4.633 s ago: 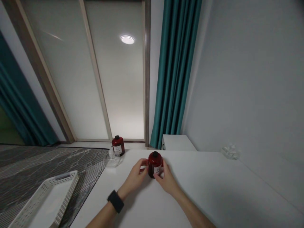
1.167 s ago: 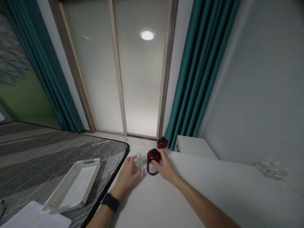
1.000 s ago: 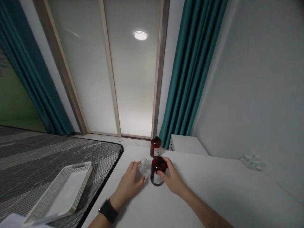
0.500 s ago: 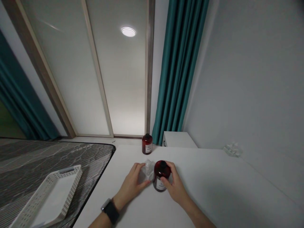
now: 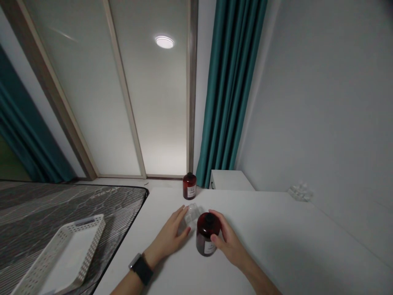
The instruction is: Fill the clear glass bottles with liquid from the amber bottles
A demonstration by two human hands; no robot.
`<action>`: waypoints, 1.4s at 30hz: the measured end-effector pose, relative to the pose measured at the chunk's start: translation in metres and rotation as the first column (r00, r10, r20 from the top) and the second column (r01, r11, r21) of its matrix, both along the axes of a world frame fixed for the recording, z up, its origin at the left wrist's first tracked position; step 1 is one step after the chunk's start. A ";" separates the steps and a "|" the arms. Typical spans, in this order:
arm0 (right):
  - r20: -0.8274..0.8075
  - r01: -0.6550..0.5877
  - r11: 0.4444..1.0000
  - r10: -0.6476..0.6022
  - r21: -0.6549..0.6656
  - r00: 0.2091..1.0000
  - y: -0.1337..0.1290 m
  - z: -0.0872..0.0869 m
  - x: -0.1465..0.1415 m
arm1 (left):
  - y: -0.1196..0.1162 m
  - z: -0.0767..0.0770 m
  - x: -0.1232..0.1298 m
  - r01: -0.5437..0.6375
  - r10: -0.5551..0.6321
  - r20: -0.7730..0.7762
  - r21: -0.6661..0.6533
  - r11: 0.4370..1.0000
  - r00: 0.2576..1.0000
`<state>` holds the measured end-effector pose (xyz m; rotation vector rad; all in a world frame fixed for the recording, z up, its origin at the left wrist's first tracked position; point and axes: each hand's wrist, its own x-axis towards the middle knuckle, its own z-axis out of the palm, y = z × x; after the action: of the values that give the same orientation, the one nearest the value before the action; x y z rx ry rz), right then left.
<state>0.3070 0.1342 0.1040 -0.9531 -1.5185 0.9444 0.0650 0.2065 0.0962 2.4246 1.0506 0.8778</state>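
A dark red-brown bottle [image 5: 204, 241] with a black neck and a white label is gripped by my right hand [image 5: 229, 239], its fingers around the right side and the thumb across the front. The bottle is near the front of the white table [image 5: 264, 250]. Just left of it, my left hand [image 5: 170, 235], with a black watch on the wrist, has thumb and fingers apart. Beside those fingertips lies a clear plastic piece [image 5: 193, 212], partly hidden; whether they touch it is hard to see. A second red-brown bottle [image 5: 189, 187] stands upright at the far edge.
To the left, a white perforated basket [image 5: 89, 250] sits on a grey patterned surface [image 5: 123, 205]. Crumpled clear plastic [image 5: 300, 192] lies at the table's back right, by the wall. Behind the table are a white cabinet [image 5: 231, 180] and a teal curtain [image 5: 230, 90].
The bottle in my right hand has come slightly nearer and turned, its label shifting right. My left fingers have spread away from the clear plastic piece, which has tipped.
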 end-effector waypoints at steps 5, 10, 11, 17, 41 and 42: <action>-0.045 -0.108 0.993 0.106 -0.054 0.993 -0.004 0.004 -0.006 | -0.001 0.005 -0.005 -0.027 0.026 0.023 0.040 0.999 0.999; -0.099 -0.104 0.992 0.097 -0.068 0.990 -0.005 0.005 -0.012 | -0.017 0.041 -0.001 -0.028 -0.034 0.230 0.261 0.965 0.973; -0.100 -0.106 0.993 0.099 -0.058 0.990 -0.005 0.005 -0.012 | -0.022 0.051 0.004 0.034 -0.099 0.240 0.260 0.965 0.966; -0.110 -0.124 0.992 0.120 -0.029 0.987 -0.009 0.009 -0.015 | -0.038 0.088 0.041 0.278 -0.272 0.252 0.012 0.961 0.929; -0.020 -0.039 0.994 0.042 0.105 0.999 -0.013 0.008 -0.008 | -0.042 0.082 0.044 0.261 -0.230 0.313 -0.060 0.963 0.921; -0.004 0.021 0.988 -0.020 0.153 1.000 -0.012 0.008 -0.005 | -0.042 0.080 0.041 0.269 -0.240 0.313 -0.051 0.962 0.919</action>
<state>0.3023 0.1226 0.1120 -0.8553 -1.5526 0.8012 0.1058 0.1645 0.1764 2.1927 0.6307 1.0432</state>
